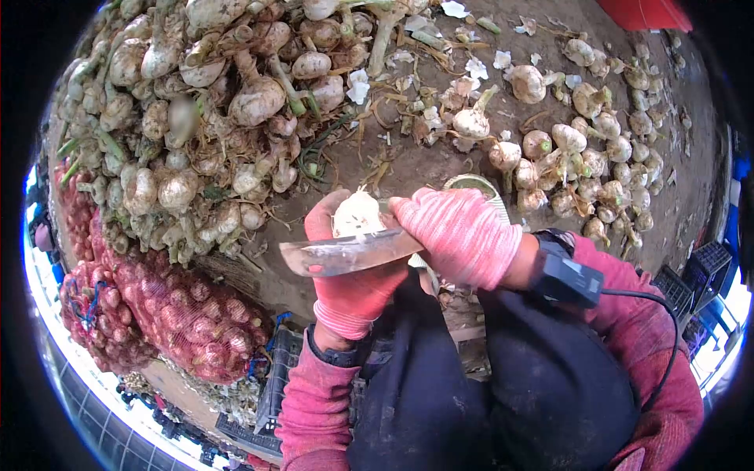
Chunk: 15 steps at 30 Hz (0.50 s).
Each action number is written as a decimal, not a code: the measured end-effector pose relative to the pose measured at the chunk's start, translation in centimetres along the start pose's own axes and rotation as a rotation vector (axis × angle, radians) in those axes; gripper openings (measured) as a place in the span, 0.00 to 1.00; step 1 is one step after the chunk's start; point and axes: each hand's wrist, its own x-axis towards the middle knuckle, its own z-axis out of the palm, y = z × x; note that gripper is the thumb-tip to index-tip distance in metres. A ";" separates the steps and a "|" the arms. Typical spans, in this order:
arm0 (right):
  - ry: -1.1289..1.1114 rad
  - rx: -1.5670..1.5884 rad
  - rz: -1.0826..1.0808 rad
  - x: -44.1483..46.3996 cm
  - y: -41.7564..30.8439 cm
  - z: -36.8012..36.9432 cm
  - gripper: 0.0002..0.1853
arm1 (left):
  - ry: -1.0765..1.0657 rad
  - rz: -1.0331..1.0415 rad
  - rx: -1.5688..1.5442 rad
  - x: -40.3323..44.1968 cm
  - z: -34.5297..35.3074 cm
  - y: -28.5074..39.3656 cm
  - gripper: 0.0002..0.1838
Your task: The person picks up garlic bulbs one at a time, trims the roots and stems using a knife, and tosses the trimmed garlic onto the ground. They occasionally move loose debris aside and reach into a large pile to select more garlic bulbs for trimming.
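Note:
My left hand [351,294], in a pink-and-white glove, is closed around a pale garlic bulb [358,215] whose frayed top points away from me. In my right hand [463,235], also gloved, is a knife [345,256] with a broad, smeared blade. The blade lies across the near side of the bulb and in front of my left palm; whether its edge touches the bulb I cannot tell. The knife's handle is hidden inside my right fist. Both hands are above my knees.
A large heap of garlic with stalks [181,118] rises at the left. More bulbs [589,157] lie on the ground [428,166] at the right among peelings. Filled red mesh bags [196,314] stand at lower left, black crates [707,267] at far right, a red container [648,12] at the top.

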 end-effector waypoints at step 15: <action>0.272 0.491 0.533 0.1 4.7 -0.3 0.11 | -0.101 -0.448 -0.658 -0.2 -1.9 1.4 0.37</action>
